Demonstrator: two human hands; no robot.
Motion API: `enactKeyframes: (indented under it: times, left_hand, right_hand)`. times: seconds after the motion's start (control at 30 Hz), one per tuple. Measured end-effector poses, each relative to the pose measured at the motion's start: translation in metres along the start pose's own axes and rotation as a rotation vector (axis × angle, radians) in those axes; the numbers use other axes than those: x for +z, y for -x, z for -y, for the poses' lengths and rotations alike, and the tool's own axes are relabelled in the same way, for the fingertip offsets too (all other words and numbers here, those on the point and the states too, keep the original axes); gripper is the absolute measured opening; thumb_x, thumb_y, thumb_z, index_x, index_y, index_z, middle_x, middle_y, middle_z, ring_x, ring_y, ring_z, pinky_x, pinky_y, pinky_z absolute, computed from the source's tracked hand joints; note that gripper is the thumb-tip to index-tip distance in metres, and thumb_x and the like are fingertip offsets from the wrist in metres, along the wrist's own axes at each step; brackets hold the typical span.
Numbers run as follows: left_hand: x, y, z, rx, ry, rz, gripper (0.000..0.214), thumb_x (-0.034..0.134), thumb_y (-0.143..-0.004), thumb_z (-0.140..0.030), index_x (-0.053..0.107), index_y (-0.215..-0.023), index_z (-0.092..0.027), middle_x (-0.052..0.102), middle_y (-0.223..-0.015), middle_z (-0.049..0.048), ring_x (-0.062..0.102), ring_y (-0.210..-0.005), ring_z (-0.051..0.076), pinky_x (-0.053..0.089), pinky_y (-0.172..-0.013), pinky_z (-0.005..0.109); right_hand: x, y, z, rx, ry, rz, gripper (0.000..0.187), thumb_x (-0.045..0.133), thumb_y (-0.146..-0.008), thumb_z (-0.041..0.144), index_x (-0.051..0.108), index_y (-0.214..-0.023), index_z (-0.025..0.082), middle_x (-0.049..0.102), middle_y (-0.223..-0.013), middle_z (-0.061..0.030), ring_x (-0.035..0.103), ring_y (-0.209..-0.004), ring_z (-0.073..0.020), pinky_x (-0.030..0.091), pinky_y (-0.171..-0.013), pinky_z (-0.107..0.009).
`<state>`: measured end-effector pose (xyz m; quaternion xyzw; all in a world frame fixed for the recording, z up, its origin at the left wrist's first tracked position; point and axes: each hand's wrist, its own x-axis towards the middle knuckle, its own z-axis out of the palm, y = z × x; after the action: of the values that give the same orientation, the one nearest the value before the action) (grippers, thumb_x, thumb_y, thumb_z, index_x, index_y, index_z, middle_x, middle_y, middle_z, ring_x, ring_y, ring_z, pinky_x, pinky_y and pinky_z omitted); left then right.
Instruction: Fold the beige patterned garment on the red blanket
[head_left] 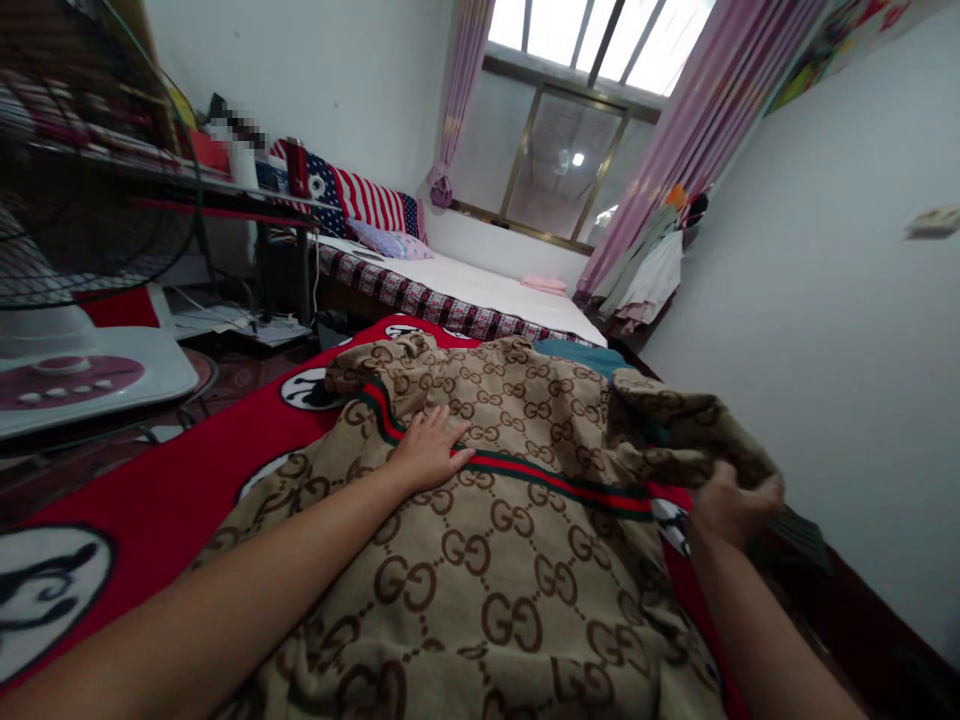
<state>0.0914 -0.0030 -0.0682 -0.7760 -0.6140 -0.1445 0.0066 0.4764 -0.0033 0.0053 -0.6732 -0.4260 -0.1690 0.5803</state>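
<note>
A tan garment (517,570) with a brown letter pattern and a green-red-green stripe lies spread out in front of me. My left hand (431,450) rests flat on it at the stripe, fingers stretched out. At the right, my right hand (735,500) is closed around the end of the garment's sleeve (686,410), which is lifted and bent. Under the garment is a red cloth (187,490) with white round patches. Some teal fabric (577,353) shows beyond the collar end.
A fan (75,370) stands at the left, beside a cluttered desk (225,185). Beyond the red cloth is a bed (480,287) with pillows. Clothes (652,275) hang by the curtain, and a white wall (825,300) closes off the right side.
</note>
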Motion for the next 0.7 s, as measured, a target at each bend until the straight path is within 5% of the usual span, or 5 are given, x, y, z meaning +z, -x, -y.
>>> enactKeyframes:
  times: [0.2,0.37,0.47,0.57,0.7]
  left_hand:
    - [-0.003,0.001,-0.002,-0.005,0.019,0.012,0.062,0.037,-0.093,-0.059,0.042,-0.146,-0.028,0.032,-0.155,0.0151,0.025,-0.145,0.032,0.018,-0.115,0.051]
    - [-0.003,0.001,-0.002,-0.014,0.024,0.006,0.061,0.038,-0.092,-0.059,0.043,-0.145,-0.029,0.034,-0.155,0.0114,0.026,-0.144,0.031,0.019,-0.115,0.05]
    - [-0.002,0.001,-0.001,-0.019,0.027,-0.008,0.06,0.038,-0.092,-0.059,0.045,-0.144,-0.029,0.035,-0.154,0.011,0.027,-0.144,0.031,0.019,-0.115,0.049]
    - [-0.001,0.001,0.001,-0.01,0.032,-0.029,0.058,0.038,-0.092,-0.059,0.046,-0.142,-0.03,0.036,-0.154,0.0097,0.029,-0.143,0.03,0.021,-0.115,0.049]
    - [0.001,0.001,0.003,0.003,0.038,-0.036,0.057,0.038,-0.093,-0.058,0.048,-0.141,-0.029,0.038,-0.153,0.0093,0.03,-0.143,0.029,0.022,-0.115,0.048]
  right_hand:
    - [-0.044,0.015,0.043,-0.266,0.935,1.02,0.013,0.064,-0.07,0.023,0.068,-0.081,0.018,0.07,-0.087,-0.0141,0.067,-0.087,-0.0357,0.051,-0.072,-0.044]
    - [-0.059,0.031,0.147,-0.536,0.649,0.637,0.044,0.057,-0.084,0.05,0.063,-0.119,0.024,0.062,-0.124,-0.0142,0.062,-0.102,-0.0371,0.048,-0.079,-0.048]
    - [-0.035,0.063,0.181,-0.717,0.249,0.661,0.045,0.047,-0.092,0.047,0.058,-0.129,0.025,0.058,-0.132,-0.011,0.057,-0.113,-0.031,0.045,-0.092,-0.043]
    - [0.014,0.1,0.169,-0.756,0.132,0.773,0.052,0.044,-0.093,0.047,0.052,-0.136,0.02,0.05,-0.143,-0.0119,0.046,-0.128,-0.0294,0.035,-0.106,-0.044]
    - [0.071,0.13,0.113,-0.478,0.422,0.935,0.063,0.034,-0.095,0.054,0.033,-0.15,0.022,0.026,-0.158,-0.01,0.022,-0.144,-0.0314,0.018,-0.113,-0.056]
